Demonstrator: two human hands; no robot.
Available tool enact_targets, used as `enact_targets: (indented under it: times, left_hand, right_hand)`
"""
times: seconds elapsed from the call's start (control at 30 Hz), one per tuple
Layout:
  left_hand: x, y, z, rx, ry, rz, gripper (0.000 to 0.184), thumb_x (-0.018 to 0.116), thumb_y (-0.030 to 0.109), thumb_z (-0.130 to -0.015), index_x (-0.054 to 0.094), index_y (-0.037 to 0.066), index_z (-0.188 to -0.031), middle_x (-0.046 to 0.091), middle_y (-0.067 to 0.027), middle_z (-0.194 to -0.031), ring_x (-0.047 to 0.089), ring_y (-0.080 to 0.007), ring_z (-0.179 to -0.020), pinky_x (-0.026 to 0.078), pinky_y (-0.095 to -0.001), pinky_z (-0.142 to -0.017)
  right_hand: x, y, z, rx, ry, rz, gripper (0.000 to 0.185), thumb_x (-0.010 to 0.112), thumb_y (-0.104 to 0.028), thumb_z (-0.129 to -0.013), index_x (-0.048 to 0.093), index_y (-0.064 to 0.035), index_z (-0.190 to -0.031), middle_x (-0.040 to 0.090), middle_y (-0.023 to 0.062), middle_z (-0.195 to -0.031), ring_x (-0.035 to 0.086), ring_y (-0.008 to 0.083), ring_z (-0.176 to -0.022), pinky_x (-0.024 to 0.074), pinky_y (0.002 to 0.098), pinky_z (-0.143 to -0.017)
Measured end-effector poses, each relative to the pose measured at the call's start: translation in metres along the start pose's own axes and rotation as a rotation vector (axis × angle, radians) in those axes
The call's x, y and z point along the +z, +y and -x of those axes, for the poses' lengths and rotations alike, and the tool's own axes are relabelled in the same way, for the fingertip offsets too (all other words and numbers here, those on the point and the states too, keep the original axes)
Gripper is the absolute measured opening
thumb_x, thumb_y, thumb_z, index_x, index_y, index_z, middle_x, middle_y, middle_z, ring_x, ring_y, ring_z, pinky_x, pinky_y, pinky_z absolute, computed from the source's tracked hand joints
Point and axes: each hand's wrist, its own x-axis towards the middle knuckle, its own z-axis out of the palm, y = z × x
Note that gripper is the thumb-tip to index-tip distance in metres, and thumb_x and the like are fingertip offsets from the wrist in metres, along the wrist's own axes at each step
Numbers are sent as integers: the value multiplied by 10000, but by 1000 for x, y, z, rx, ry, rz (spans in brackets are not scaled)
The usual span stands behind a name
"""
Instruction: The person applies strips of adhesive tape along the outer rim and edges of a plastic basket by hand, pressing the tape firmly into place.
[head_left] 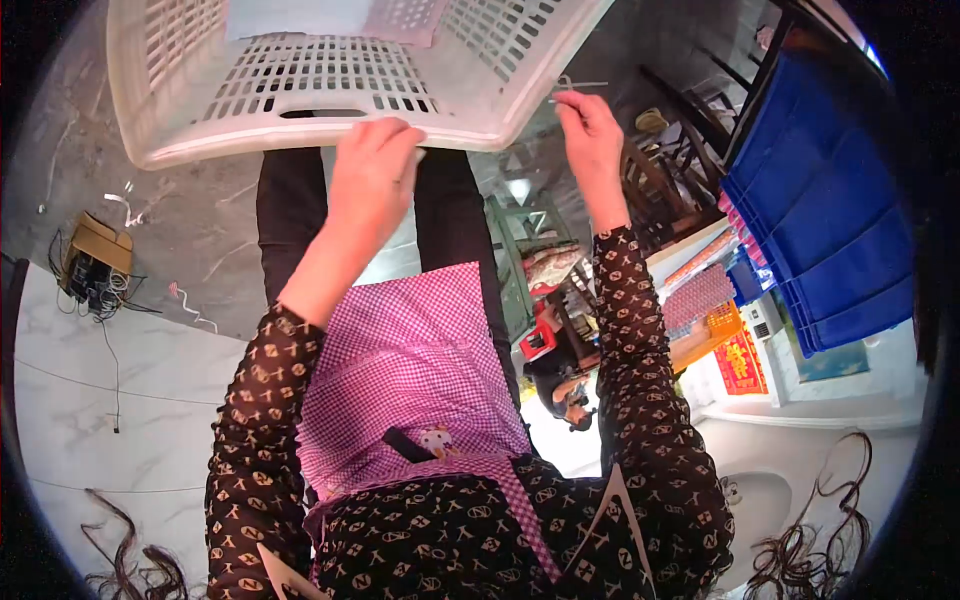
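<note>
A white plastic basket point(470, 128) with slotted walls fills the top of the view. Inside it lies a pale sheet-like piece, white on one side and pinkish on the other point(405, 20). My left hand point(372, 175) is closed in front of the basket's near rim, beside the handle slot. Its fingers are curled, and whether they grip the rim or something small is hidden. Off the basket's right corner, my right hand point(594, 140) is raised with thumb and forefinger together at a thin white strip point(585, 84).
Blue plastic crates point(820, 200) stand at the right. An open cardboard box point(98, 245) with black cables sits on the left floor, near white scraps point(125, 205). Dark wooden furniture point(660, 185) and a green frame point(515, 260) stand behind. Another person point(560, 385) is farther off.
</note>
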Motion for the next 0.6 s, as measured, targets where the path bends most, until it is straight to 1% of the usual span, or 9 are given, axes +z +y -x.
enact_targets:
  times: [0.07,0.1,0.13,0.2,0.3,0.33,0.43,0.53,0.6]
  left_hand:
    - [22,-2,-6,19,-24,30,196,658,0,-704,629,42,-893,603,-80,-893,550,-291,-854,438,-386,-772]
    - [31,-2,-10,-1,-67,30,178,658,6,-703,638,46,-875,604,-75,-887,547,-287,-838,438,-386,-768]
    - [38,-2,-16,-22,-110,29,160,657,11,-702,646,49,-858,605,-69,-880,543,-283,-822,437,-386,-764]
    - [51,-8,-30,-35,-169,32,103,638,25,-720,665,57,-814,614,-74,-846,545,-285,-807,442,-387,-752]
    - [71,-21,-46,-28,-426,13,126,583,46,-775,696,80,-818,641,-94,-849,559,-310,-813,465,-390,-771]
    - [77,-25,-50,-27,-437,8,126,583,46,-775,696,80,-818,641,-94,-849,559,-310,-813,465,-390,-771]
    - [90,-33,-59,-12,-552,88,169,588,121,-793,720,102,-897,658,-93,-895,590,-323,-825,483,-392,-792]
    - [100,-32,-65,-100,-685,180,145,635,78,-770,706,55,-895,632,-95,-835,580,-274,-835,463,-359,-776]
    - [104,-32,-67,-104,-709,192,144,637,78,-771,706,56,-896,630,-95,-831,585,-272,-822,467,-355,-764]
  right_hand:
    - [20,11,17,417,79,-369,125,634,-68,-840,656,-16,-951,605,-21,-800,531,54,-718,435,193,-657]
    - [24,2,22,533,68,-457,165,636,-79,-842,638,-8,-991,591,-34,-808,523,46,-724,434,200,-633]
    - [32,7,30,562,22,-516,207,644,-102,-844,612,6,-1017,611,0,-825,551,70,-727,448,212,-611]
    - [50,7,45,765,-12,-703,239,637,-132,-855,588,16,-1035,632,40,-861,585,100,-731,465,222,-587]
    - [67,-1,50,893,-42,-910,270,635,-171,-864,580,19,-1048,641,80,-894,609,125,-745,488,240,-583]
    - [69,-2,51,901,-39,-920,270,635,-171,-864,580,19,-1048,641,80,-894,609,125,-745,488,240,-583]
    - [70,-1,52,803,-64,-928,250,622,-173,-874,597,29,-1020,640,89,-873,608,123,-733,513,258,-573]
    - [72,-3,51,774,-10,-909,225,614,-162,-877,618,49,-954,636,80,-833,602,120,-714,540,270,-564]
    - [73,-4,51,773,33,-878,210,601,-146,-881,631,62,-889,629,75,-801,591,114,-683,552,268,-557]
